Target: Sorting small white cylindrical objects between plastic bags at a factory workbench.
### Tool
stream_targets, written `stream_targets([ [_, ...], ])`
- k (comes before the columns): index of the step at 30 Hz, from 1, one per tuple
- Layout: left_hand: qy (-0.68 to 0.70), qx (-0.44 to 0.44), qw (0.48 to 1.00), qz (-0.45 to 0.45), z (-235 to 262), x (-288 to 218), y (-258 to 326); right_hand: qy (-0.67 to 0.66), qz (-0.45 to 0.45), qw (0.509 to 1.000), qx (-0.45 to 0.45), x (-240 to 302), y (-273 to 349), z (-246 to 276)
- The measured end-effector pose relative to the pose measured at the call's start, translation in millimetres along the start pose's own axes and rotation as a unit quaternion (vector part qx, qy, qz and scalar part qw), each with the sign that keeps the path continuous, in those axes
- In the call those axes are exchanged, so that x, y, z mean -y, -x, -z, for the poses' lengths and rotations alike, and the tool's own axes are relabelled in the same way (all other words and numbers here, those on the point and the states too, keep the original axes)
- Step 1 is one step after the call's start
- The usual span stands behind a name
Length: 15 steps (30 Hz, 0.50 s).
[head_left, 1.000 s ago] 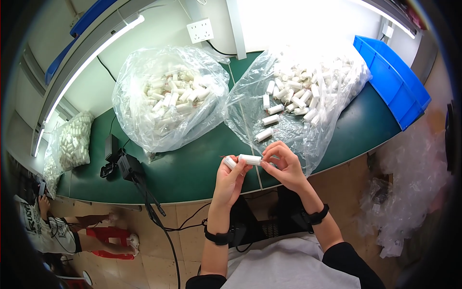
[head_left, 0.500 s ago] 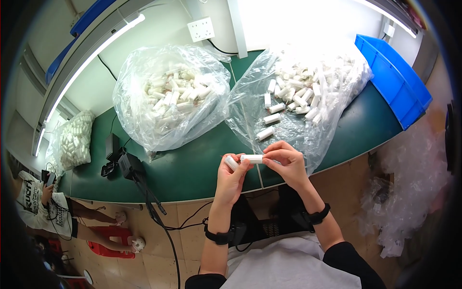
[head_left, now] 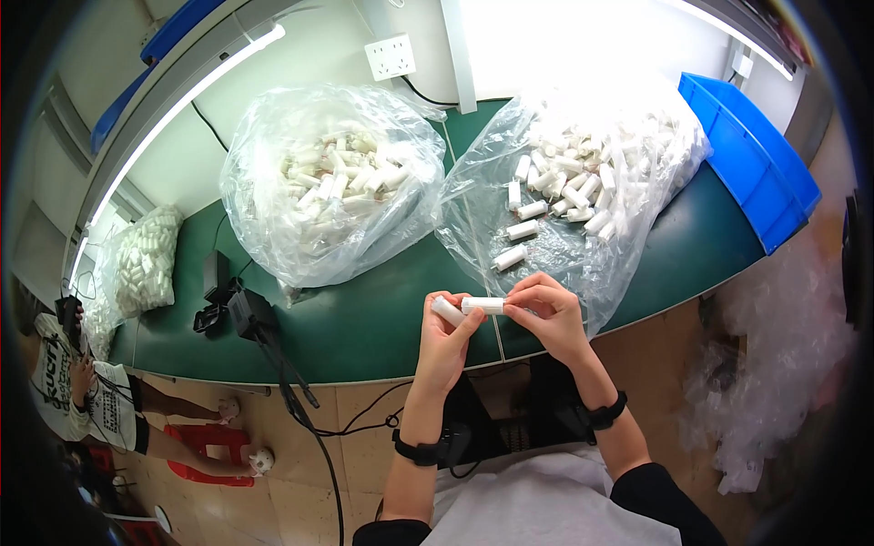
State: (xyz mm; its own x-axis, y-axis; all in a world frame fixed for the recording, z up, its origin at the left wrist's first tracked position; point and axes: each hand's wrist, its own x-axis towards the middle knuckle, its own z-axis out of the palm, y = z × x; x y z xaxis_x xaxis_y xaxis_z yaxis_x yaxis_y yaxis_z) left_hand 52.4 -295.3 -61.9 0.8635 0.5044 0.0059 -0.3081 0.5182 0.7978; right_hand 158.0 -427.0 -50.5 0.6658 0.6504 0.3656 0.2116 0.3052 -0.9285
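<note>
Just off the front edge of the green table, my left hand (head_left: 444, 341) is closed on a small white cylinder (head_left: 447, 311) that lies tilted in its fingers. A second white cylinder (head_left: 482, 306) is held level between both hands. My left fingertips meet its left part, and my right hand (head_left: 549, 317) pinches its right end. Beyond my hands, several loose white cylinders (head_left: 523, 230) rest at the mouth of an open clear plastic bag (head_left: 473, 218), with a large heap of the same kind inside it.
Left of it, another clear bag (head_left: 273, 246) holds many white cylinders; a fuller bag (head_left: 146, 259) stands farther left. Black adapters (head_left: 250, 314) with cables lie on the green table (head_left: 364, 337). A blue bin (head_left: 746, 159) is at right. Another person (head_left: 86, 382) is at far left.
The view has shifted slightly. Both hands keep their grips, while the tilted cylinder in my left hand shows more of its length. At far left the other person's hands have moved.
</note>
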Motion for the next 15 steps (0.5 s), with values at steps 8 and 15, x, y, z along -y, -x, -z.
stream_targets([
  [8,0.118,0.067,0.990,0.042,1.1,-5.3,-0.8,-0.040,-0.029,0.998,-0.034,-0.6,1.5,3.0],
  [15,0.015,0.055,0.998,0.016,1.7,-0.2,-1.0,-0.088,-0.011,0.994,-0.065,-9.3,1.1,3.0],
])
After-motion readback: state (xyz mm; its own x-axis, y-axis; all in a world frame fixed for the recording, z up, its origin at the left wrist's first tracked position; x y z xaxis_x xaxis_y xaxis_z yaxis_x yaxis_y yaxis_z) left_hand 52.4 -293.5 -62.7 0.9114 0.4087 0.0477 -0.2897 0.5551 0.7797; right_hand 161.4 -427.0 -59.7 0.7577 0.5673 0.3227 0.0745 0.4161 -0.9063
